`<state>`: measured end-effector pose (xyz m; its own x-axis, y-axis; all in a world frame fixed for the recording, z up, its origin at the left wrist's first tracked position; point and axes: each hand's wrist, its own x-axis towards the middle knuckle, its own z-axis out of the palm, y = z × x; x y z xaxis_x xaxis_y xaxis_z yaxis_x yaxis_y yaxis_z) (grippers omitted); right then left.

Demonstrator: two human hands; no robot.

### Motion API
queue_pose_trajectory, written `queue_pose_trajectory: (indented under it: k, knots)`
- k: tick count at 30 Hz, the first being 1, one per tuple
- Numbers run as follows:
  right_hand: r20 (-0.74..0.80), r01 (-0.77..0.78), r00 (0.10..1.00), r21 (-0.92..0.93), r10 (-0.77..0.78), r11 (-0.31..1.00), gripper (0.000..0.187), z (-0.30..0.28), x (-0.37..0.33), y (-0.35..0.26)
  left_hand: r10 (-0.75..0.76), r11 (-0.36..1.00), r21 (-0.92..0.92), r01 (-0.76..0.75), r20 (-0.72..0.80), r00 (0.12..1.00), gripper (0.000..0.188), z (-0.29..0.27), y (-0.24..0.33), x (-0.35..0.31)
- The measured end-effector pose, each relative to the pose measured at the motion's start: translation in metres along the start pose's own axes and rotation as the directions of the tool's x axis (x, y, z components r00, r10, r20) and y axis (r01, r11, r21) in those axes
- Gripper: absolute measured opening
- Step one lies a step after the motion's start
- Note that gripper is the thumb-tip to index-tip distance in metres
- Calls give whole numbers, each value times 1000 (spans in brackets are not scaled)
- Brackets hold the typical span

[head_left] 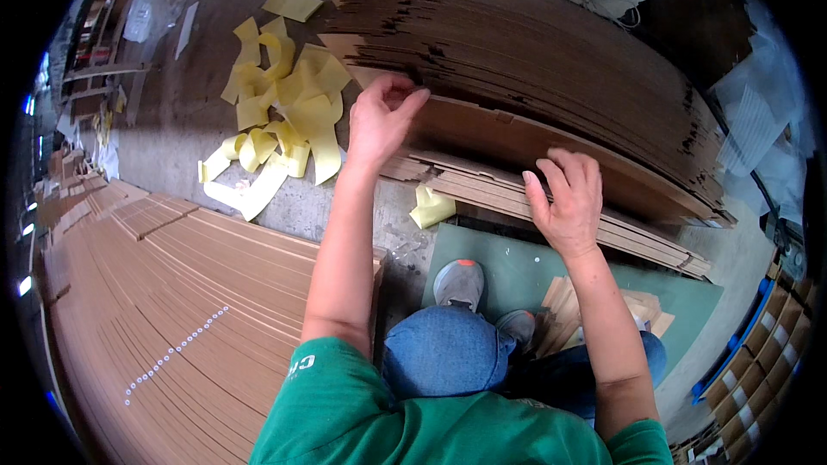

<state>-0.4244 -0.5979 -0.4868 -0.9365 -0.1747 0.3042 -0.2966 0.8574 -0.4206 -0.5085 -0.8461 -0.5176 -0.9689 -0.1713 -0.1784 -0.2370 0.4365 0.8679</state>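
The L hand is at the L end of a long brown sheet, thumb & finger close together; can't tell if it's pinching the edge. The R hand is open, fingers bent, over the low pile of boards (can't tell if it touches). The sheet is btwn that pile & the big brown stack. Curly yellow strips lie on the floor, L of the stack. One shoe is on a green mat.

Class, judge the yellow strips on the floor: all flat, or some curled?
Some curled: several yellow strips arch into rounded loops.
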Motion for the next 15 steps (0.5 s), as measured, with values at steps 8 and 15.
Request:
queue_pose_trajectory:
  k: [8,15]
  knots:
    - [-8,71,997,-8,-71,997,17,1,4,8,-100,985,155,78,140,985,25,-17,21,-11]
    - [-53,88,995,23,-87,996,14,1,3,8,-126,986,130,102,196,972,24,-22,20,-12]
